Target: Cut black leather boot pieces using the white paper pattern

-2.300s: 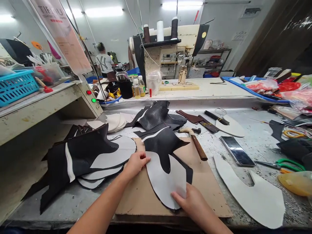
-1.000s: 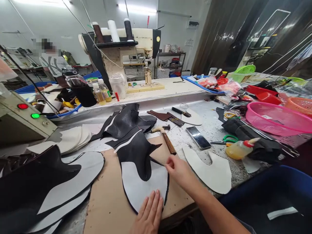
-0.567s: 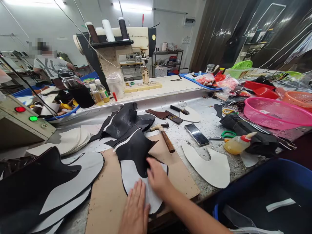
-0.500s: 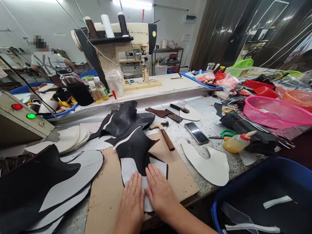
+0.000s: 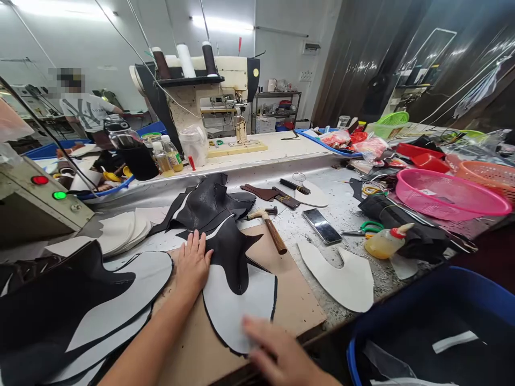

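Leather piece [image 5: 237, 279]: black and white, on cardboard sheet [image 5: 298, 300], near centre.
Bench [image 5: 346, 214]: speckled grey, cluttered workshop.
Left hand [image 5: 193, 265]: mine, flat open, pressing piece's left edge.
Right hand [image 5: 277, 356]: mine, blurred, spread on near edge.

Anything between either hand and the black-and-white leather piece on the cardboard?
Nothing visible. The left hand lies flat on the left edge of the leather piece; the right hand, blurred, is at its near edge. The hammer lies apart, off to the right.
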Action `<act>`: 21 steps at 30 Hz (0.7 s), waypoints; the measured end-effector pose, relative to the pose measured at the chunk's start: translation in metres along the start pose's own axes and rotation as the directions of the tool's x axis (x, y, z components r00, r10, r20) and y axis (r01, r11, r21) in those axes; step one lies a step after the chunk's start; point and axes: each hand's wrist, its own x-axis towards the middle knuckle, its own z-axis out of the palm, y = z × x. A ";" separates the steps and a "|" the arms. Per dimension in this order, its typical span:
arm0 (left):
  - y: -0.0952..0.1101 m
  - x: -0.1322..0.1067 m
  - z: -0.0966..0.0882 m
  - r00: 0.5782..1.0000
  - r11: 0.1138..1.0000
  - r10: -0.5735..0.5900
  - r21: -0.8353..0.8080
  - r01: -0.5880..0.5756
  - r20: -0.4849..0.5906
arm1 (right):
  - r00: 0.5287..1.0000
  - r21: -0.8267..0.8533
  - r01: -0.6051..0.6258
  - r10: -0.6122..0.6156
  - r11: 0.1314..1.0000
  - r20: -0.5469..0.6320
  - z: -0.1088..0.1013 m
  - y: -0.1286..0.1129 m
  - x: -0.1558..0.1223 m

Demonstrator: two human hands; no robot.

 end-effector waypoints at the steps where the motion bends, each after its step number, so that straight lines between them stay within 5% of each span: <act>1: 0.000 -0.003 0.001 1.000 1.000 0.000 -0.002 0.000 -0.009 | 0.991 -0.007 -0.128 0.127 0.992 -0.036 -0.011 0.010 0.003; 3: 0.000 -0.008 0.003 1.000 1.000 0.002 -0.002 -0.002 -0.020 | 0.946 -0.152 -0.318 0.303 0.936 -0.114 -0.028 0.030 0.012; 5: 0.000 -0.011 0.005 1.000 1.000 0.011 -0.008 -0.011 -0.017 | 0.936 -0.310 -0.350 0.321 0.884 -0.141 -0.035 0.044 0.020; 12: -0.003 -0.009 0.010 1.000 1.000 0.016 -0.023 -0.016 -0.005 | 0.969 -0.447 -0.246 0.214 0.860 -0.122 -0.023 0.052 0.012; 21: -0.005 -0.010 0.016 0.999 0.994 -0.028 -0.107 0.025 -0.017 | 0.988 -0.451 -0.140 0.155 0.882 -0.003 -0.050 0.056 0.018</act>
